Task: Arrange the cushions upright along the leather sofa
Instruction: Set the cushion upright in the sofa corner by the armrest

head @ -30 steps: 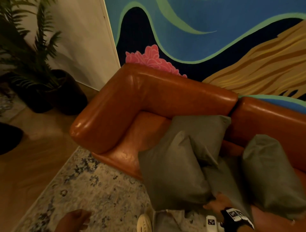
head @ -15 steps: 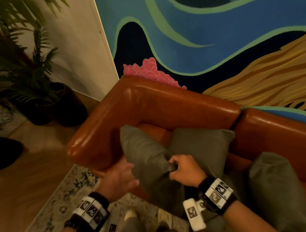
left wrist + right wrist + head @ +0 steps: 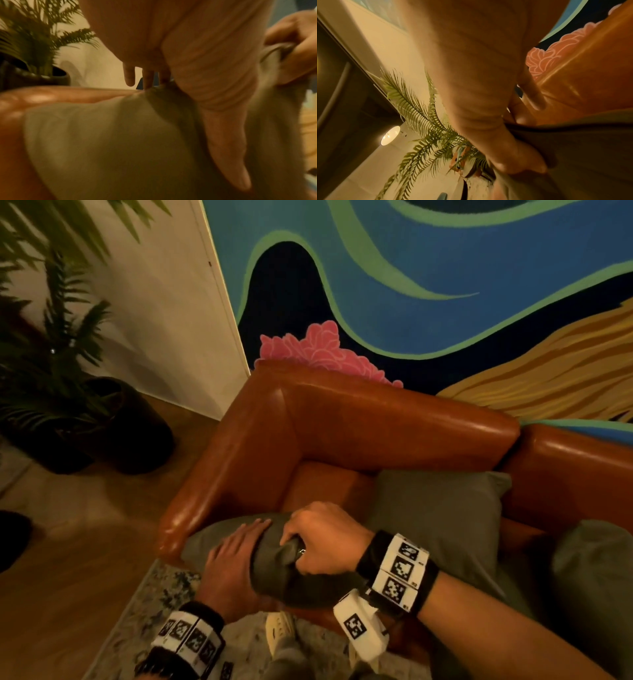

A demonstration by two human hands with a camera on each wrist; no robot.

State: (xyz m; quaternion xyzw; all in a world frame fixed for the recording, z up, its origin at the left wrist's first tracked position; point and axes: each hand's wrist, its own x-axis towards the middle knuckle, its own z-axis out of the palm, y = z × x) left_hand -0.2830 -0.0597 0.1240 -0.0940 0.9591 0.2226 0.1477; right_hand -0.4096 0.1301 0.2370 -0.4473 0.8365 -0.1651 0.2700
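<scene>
A grey-green cushion [image 3: 274,577] lies at the front of the brown leather sofa's [image 3: 376,419] seat, next to the left armrest [image 3: 233,460]. My right hand [image 3: 318,542] grips a bunched fold at the cushion's top edge. My left hand [image 3: 236,556] rests flat on its left face with straight fingers. In the left wrist view the cushion [image 3: 102,142] fills the lower frame against the armrest. The right wrist view shows its fabric [image 3: 582,155] under my curled fingers. A second cushion [image 3: 442,515] leans on the backrest. A third cushion [image 3: 596,577] sits at the right edge.
A potted palm [image 3: 68,405] in a dark pot stands on the wooden floor left of the sofa. A patterned rug [image 3: 164,604] lies in front, with my shoe [image 3: 281,628] on it. A painted mural wall [image 3: 445,268] rises behind the backrest.
My right hand has carried the cushion left from the pile to the armrest end. My left hand came up from below and now lies on the cushion.
</scene>
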